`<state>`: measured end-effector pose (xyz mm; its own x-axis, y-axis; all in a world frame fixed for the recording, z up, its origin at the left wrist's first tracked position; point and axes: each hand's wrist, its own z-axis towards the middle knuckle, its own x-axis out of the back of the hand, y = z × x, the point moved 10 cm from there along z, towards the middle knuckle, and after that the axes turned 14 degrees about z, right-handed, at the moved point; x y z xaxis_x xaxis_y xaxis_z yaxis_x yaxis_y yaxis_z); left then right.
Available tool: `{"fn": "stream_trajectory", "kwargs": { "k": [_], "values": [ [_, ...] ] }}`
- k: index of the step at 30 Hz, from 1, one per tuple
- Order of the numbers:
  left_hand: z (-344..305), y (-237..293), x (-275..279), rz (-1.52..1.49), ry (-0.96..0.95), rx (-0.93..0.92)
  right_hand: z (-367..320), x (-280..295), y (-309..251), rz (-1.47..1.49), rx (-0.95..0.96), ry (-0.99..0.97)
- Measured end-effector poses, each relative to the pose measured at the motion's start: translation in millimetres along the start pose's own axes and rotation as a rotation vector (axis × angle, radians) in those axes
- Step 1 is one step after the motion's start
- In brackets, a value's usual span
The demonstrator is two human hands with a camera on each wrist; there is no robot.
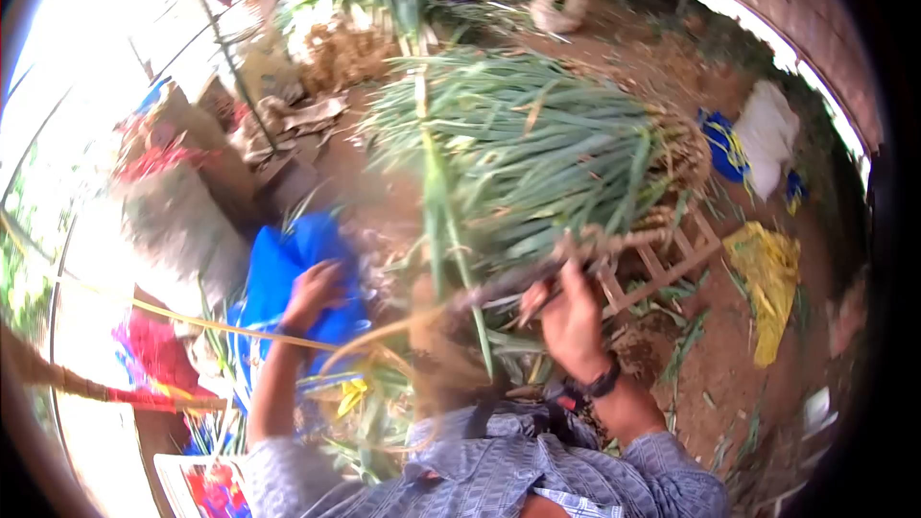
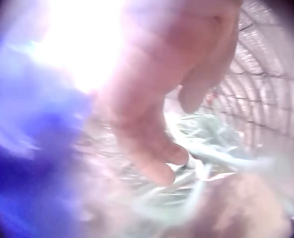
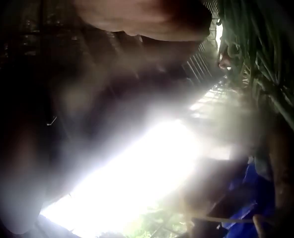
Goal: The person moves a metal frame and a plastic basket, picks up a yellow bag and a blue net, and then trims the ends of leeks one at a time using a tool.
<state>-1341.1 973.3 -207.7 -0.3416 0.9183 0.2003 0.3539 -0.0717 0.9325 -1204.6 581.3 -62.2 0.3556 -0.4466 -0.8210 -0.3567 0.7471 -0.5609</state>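
Note:
My left hand (image 1: 315,295) is over a bright blue plastic sheet (image 1: 305,254) in the head view. In the left wrist view its fingers (image 2: 159,173) hang loosely bent, with nothing between them, above blurred green leaves (image 2: 206,134). My right hand (image 1: 573,321) is in front of a large heap of long green onions (image 1: 537,144), its fingers spread by a dark, blurred pole (image 1: 508,283). The right wrist view, dark and glaring, shows part of the right hand (image 3: 147,20) at the top. A long onion stalk (image 1: 436,192) runs down the middle, blurred.
A wooden ladder-like frame (image 1: 662,273) shows under the heap's right end. A yellow sack (image 1: 766,288) and a white sack (image 1: 767,139) lie at right. Filled sacks (image 1: 182,221) stand at left. A yellow strap (image 1: 192,319) crosses the left side.

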Motion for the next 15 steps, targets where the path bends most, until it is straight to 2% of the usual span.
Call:
{"fn": "stream_trajectory", "kwargs": {
  "k": [1, 3, 4, 5, 7, 9, 10, 11, 13, 15],
  "values": [
    [-28.8, -48.1, 54.3, -0.116, 0.179, -0.01, 11.9, 18.2, -27.5, 0.18, 0.063, 0.145],
    [-112.3, -98.2, 133.2, -0.051, 0.524, -0.001, 33.3, 51.6, -62.2, 0.402, 0.134, 0.361],
    [-117.0, -168.5, 219.8, 0.066, 0.671, -0.128, 43.2, 82.3, -67.9, 0.393, 0.125, 0.345],
    [-166.7, -132.1, 218.6, 0.186, 0.889, -0.134, 51.5, 112.5, -70.7, 0.386, 0.105, 0.329],
    [-221.8, 5.3, 132.2, 0.345, 1.05, -0.254, 54.2, 138.7, -78.6, 0.348, 0.147, 0.452],
    [-254.0, 110.2, 37.5, 0.435, 1.016, -0.422, 55.3, 139.7, -85.0, 0.236, 0.156, 0.432],
    [-260.9, 152.9, -10.1, 0.47, 0.934, -0.503, 50.3, 139.6, -86.6, 0.123, 0.169, 0.483],
    [-261.3, 186.2, -54.6, 0.491, 0.827, -0.58, 49.2, 126.4, -94.5, 0.015, 0.218, 0.44],
    [-239.4, 231.0, -142.6, 0.555, 0.536, -0.702, 48.6, 83.5, -83.4, -0.224, 0.072, 0.195],
    [-194.9, 251.3, -234.9, 0.559, 0.203, -0.83, 42.8, 34.0, -81.7, -0.272, 0.224, -0.028]
  ]
}}
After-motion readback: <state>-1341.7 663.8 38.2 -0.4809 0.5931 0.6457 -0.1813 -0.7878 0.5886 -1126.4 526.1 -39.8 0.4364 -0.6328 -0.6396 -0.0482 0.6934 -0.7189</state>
